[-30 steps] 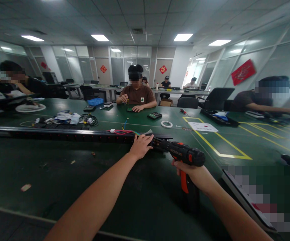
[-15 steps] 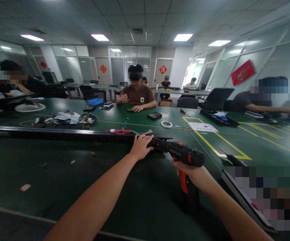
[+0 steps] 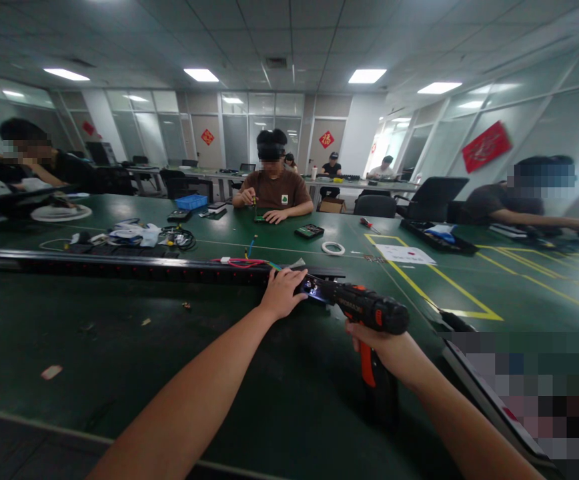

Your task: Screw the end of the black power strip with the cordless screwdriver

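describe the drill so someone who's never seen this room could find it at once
On the green table, follow the long black strip to its right end, where the left hand rests. The drill sits in the right hand, nose toward the strip: the only black tool with an orange-red trigger and a lit tip.

Right hand (image 3: 387, 343) grips a cordless drill (image 3: 364, 310) against a long black strip (image 3: 144, 268) steadied by the left hand (image 3: 282, 293)
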Motion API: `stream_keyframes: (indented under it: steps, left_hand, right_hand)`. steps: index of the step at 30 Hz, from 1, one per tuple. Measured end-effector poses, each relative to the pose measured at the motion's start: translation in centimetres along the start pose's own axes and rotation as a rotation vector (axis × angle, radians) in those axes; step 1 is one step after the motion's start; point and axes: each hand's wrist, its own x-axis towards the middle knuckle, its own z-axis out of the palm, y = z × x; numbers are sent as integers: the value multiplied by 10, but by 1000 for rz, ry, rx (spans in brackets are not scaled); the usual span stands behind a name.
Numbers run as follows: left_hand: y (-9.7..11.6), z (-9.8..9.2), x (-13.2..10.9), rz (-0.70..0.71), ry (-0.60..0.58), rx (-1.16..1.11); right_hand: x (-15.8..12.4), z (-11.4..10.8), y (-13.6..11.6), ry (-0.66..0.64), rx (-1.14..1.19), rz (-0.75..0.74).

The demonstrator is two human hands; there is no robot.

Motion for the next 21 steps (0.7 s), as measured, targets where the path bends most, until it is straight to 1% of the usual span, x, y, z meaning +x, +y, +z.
stream_keyframes:
  steps: [4,13,21]
  left_hand:
    - [0,-1,0,4,-2,4]
    - [-2,2,1,4,1,2]
    - [0,0,1,7,-1,-4]
  right_hand:
    - [-1,1,-2,13,-11,8]
    - [-1,0,-2,-10,-29,7]
    - [-2,1,-2,-3,-26,9]
